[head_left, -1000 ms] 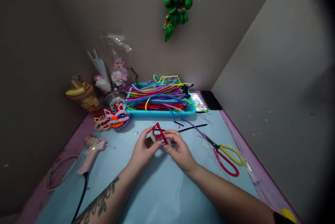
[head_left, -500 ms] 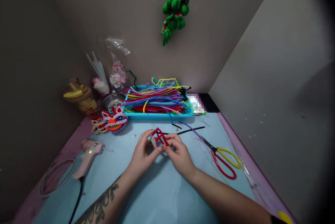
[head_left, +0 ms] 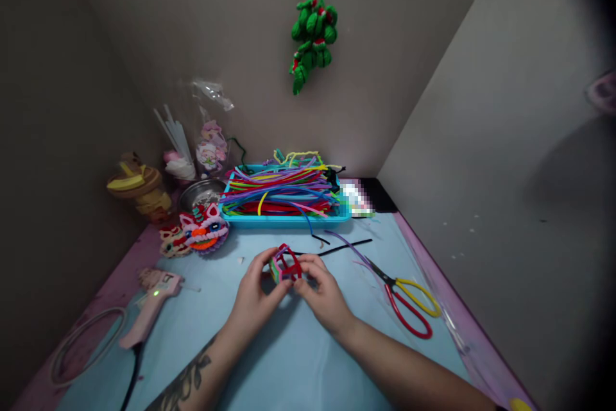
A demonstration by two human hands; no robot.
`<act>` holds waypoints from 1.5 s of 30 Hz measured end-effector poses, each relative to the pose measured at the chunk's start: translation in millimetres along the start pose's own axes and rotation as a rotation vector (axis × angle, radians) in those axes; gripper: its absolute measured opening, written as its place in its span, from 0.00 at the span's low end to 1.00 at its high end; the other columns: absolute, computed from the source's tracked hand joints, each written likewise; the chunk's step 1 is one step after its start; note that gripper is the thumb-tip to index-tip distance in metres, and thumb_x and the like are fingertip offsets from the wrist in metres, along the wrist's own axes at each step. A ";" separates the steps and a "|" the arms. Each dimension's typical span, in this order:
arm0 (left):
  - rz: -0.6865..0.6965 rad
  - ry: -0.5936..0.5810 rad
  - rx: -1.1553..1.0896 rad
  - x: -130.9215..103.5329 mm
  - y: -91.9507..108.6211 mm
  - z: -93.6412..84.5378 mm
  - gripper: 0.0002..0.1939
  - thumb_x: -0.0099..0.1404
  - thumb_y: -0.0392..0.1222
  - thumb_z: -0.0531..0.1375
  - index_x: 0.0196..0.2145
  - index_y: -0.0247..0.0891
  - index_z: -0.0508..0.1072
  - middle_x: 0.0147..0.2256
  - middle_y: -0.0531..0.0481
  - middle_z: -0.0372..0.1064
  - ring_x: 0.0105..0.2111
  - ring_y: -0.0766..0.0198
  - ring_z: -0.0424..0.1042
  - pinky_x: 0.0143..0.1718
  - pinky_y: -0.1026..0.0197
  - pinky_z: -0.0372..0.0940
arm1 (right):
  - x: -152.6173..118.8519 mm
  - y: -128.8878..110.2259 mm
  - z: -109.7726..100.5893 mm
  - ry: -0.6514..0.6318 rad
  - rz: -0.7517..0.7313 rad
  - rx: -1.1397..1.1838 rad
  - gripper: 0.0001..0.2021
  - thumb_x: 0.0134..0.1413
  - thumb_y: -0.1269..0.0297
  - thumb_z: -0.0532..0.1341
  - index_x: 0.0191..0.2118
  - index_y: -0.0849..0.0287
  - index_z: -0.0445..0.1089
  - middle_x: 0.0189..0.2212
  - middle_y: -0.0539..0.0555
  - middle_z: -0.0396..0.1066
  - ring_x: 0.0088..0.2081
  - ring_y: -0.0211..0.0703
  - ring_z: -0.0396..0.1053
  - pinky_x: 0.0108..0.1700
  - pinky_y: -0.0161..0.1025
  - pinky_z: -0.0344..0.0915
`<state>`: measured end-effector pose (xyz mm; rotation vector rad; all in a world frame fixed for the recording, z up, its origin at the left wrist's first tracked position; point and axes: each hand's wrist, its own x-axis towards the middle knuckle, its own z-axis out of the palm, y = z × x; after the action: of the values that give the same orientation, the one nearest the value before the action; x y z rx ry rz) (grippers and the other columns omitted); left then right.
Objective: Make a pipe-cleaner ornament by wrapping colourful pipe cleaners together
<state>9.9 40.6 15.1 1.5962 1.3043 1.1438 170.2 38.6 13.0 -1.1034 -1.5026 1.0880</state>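
Note:
Between my hands, above the blue mat (head_left: 289, 353), is a small open frame of bent pipe cleaners (head_left: 291, 270), mostly red with pink, green and purple on its left side. My left hand (head_left: 257, 289) grips its left side, fingers behind and thumb in front. With thumb and fingertips, my right hand (head_left: 325, 292) pinches the red right side. Just behind the frame lie black pipe cleaners (head_left: 344, 247) and a purple one (head_left: 344, 242). Scissors with one red and one yellow handle (head_left: 397, 283) rest to the right of my right hand.
A blue tray (head_left: 283, 222) heaped with colourful pipe cleaners stands at the back. Left of it are lion-head figures (head_left: 206, 229), a metal bowl (head_left: 202, 192) and a lidded cup (head_left: 139, 190). A pink glue gun (head_left: 151, 308) with a cable lies at left. Green ornaments (head_left: 312, 29) hang on the wall.
The pipe-cleaner frame has turned in my hands, so more of its red open side shows. Both hands keep hold of it. The whole view has shifted slightly.

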 end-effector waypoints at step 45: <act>0.182 -0.088 0.242 -4.7 -6.2 1.1 0.25 0.59 0.39 0.58 0.55 0.45 0.61 0.55 0.43 0.58 0.56 0.55 0.58 0.51 0.52 0.62 | -0.2 7.0 -1.2 0.062 0.024 0.039 0.09 0.53 0.60 0.59 0.27 0.59 0.69 0.39 0.55 0.64 0.42 0.42 0.64 0.45 0.39 0.61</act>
<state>8.8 37.1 8.1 1.9535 1.2991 1.0394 172.3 40.0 6.3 -1.1211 -1.4169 1.0854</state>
